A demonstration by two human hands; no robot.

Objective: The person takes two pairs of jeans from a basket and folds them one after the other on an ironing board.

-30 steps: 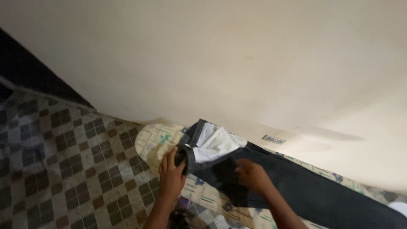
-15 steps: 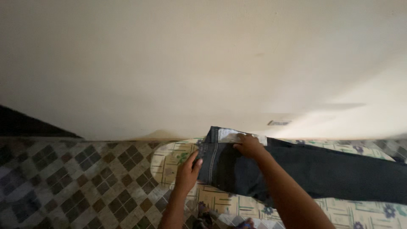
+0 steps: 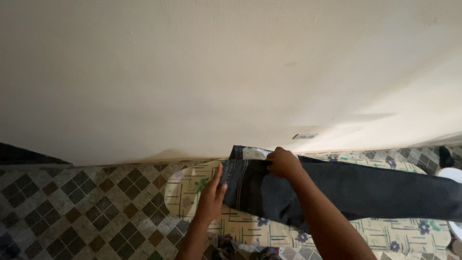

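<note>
Dark jeans lie flat along the ironing board, waistband end at the board's rounded left end, the leg running off toward the right edge; the fabric crosses the board's middle and covers most of its far edge.

My left hand comes up from the near edge, forearm nearly upright; palm turned toward the waistband, fingers straight and close together, pressed flat against the left edge of the jeans; thumb hidden, so I cannot tell whether it pinches the cloth or only rests against it.

My right hand reaches in from the lower right, forearm slanting up across the jeans; wrist bent down, knuckles up, fingers curled onto the top of the waistband near the board's far edge; a patch of white pocket lining shows just left of that hand; fingertips are tucked under the hand, so I cannot see if they hold a fold or merely press it.

The board cover is pale with green lines and small purple flowers; it stands beside a cream wall; brown-and-grey diamond floor tiles lie beyond the left end; a small vent plate sits low on the wall, above the right hand; a white rounded object shows at the right edge.
</note>
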